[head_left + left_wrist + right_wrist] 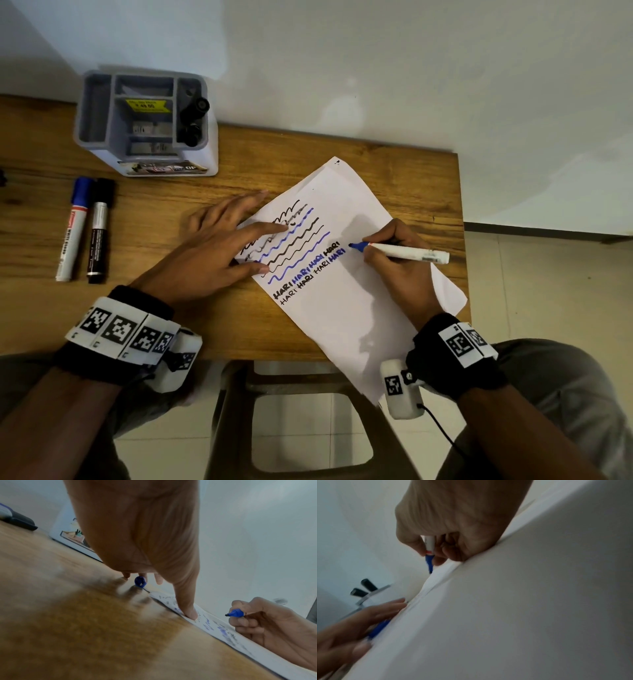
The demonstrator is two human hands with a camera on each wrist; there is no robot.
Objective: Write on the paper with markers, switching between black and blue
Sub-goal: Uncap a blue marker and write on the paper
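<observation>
A white paper [342, 308] lies slanted on the wooden table [144, 212], covered with black and blue wavy lines and rows of "HARI". My right hand [394, 263] grips an uncapped blue marker [404, 251]. Its tip sits just right of the last blue word, and in the left wrist view the marker [235, 613] looks slightly lifted off the paper [257, 650]. My left hand [222, 246] lies flat with spread fingers on the sheet's left edge. A blue cap [140, 583] sits under its fingers, and the thumb [190, 612] presses the paper.
A capped blue marker [73, 229] and a black marker [99, 226] lie side by side at the table's left. A grey organizer [144, 123] with two black markers stands at the back left. The paper overhangs the table's front edge, above a stool.
</observation>
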